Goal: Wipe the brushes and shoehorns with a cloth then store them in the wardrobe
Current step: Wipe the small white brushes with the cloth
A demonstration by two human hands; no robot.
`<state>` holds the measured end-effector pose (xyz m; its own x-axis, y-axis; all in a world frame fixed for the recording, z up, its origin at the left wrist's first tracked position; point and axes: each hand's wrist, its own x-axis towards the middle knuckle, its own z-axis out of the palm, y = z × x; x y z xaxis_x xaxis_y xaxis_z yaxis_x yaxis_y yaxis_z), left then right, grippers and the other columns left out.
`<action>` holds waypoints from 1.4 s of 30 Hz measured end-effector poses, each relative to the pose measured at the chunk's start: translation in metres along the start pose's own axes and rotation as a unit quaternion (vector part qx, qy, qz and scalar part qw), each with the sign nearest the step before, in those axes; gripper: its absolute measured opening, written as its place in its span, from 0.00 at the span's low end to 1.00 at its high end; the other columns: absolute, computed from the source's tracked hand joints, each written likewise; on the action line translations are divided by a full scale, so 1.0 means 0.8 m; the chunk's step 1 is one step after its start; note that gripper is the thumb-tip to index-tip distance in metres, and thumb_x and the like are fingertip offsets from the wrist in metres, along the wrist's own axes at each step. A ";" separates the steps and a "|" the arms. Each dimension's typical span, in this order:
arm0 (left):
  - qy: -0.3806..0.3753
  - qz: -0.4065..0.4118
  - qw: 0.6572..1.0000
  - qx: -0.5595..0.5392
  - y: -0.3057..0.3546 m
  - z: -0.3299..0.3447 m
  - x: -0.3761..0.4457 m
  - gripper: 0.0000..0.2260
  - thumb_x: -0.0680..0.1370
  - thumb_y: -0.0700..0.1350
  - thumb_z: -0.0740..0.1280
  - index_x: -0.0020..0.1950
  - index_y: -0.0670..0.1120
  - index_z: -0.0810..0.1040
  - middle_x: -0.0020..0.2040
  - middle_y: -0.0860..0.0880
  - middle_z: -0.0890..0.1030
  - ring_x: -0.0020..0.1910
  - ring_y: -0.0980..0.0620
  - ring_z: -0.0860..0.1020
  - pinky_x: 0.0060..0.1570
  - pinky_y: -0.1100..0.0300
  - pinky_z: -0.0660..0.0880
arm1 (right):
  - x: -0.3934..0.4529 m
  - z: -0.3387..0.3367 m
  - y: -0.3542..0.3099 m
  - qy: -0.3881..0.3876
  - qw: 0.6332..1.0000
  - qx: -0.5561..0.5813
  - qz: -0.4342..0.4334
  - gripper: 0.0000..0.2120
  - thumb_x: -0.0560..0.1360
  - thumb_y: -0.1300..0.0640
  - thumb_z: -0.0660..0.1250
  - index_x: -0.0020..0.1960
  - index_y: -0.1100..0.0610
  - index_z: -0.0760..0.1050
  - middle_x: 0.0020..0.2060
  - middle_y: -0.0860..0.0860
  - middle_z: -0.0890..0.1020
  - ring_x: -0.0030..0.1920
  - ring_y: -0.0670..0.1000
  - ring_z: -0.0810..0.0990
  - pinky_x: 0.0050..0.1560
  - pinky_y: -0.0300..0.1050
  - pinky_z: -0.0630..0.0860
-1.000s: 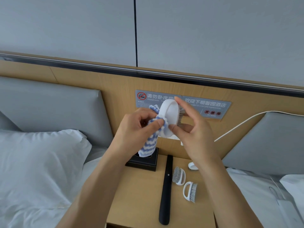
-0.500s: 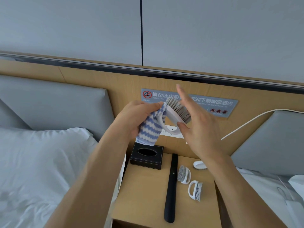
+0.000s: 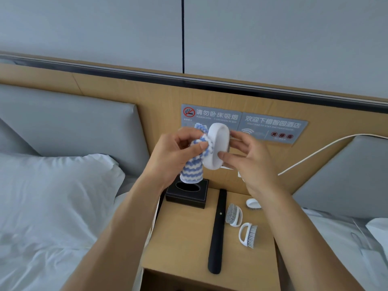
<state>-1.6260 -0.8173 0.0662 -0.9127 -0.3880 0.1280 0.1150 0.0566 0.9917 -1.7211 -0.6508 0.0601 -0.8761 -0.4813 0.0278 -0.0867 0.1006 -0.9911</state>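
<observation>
I hold a white brush (image 3: 217,149) up in front of the headboard (image 3: 117,89), above the nightstand (image 3: 189,244). My right hand (image 3: 251,162) pinches it, thumb on the lower rim and fingers curled behind it. Its long axis runs nearly upright, leaning a little to the right at the top, and its smooth white back faces me; the bristles point away, toward the headboard, and I can barely see them. My left hand (image 3: 173,152) grips a blue-and-white striped cloth (image 3: 194,164), thumb pressing it against the brush's left edge, while the rest of the cloth hangs down toward the black tissue box (image 3: 186,194).

On the nightstand a black shoehorn (image 3: 217,229) lies flat, its long axis running from the headboard toward me, the broad end nearest me. Just right of it lie two small brushes on their sides: one (image 3: 234,215) with bristles turned left, another (image 3: 247,235) nearer me with bristles turned right. A fourth brush (image 3: 253,203) sits near the headboard, partly hidden by my right wrist. A pillow (image 3: 52,196) lies on the bed to my left.
</observation>
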 end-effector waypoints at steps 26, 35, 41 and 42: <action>0.369 -0.391 0.825 -0.178 -0.312 -0.101 -0.103 0.08 0.83 0.47 0.61 0.48 0.47 0.78 0.46 0.47 0.79 0.51 0.47 0.79 0.57 0.49 0.76 | -0.062 0.151 0.357 -0.069 0.851 0.080 0.514 0.16 0.75 0.69 0.71 0.55 0.51 0.76 0.53 0.57 0.81 0.50 0.54 0.83 0.40 0.42 0.81; 0.375 -0.404 0.770 -0.322 -0.369 -0.146 -0.149 0.16 0.85 0.47 0.57 0.68 0.40 0.74 0.61 0.41 0.81 0.60 0.42 0.80 0.61 0.41 0.75 | -0.102 0.226 0.461 -0.077 0.837 0.008 0.542 0.14 0.75 0.71 0.71 0.54 0.56 0.76 0.60 0.62 0.81 0.56 0.59 0.83 0.50 0.48 0.82; 0.351 -0.407 0.743 -0.400 -0.393 -0.164 -0.164 0.17 0.83 0.51 0.60 0.63 0.41 0.78 0.58 0.43 0.84 0.58 0.43 0.82 0.56 0.43 0.78 | -0.102 0.257 0.495 -0.095 0.848 -0.049 0.518 0.20 0.73 0.70 0.73 0.62 0.59 0.77 0.59 0.57 0.81 0.53 0.56 0.82 0.32 0.38 0.81; 0.350 -0.403 0.744 -0.402 -0.397 -0.168 -0.166 0.17 0.83 0.51 0.60 0.63 0.41 0.78 0.57 0.43 0.84 0.59 0.43 0.82 0.57 0.43 0.78 | -0.101 0.262 0.500 -0.095 0.849 -0.058 0.516 0.21 0.72 0.71 0.74 0.63 0.60 0.77 0.59 0.56 0.81 0.52 0.56 0.81 0.33 0.39 0.82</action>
<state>-1.4888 -0.9070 -0.2644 -0.4162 -0.3978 -0.8176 0.0956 -0.9134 0.3958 -1.5856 -0.7539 -0.3657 -0.4217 -0.2154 -0.8808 0.6254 0.6343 -0.4545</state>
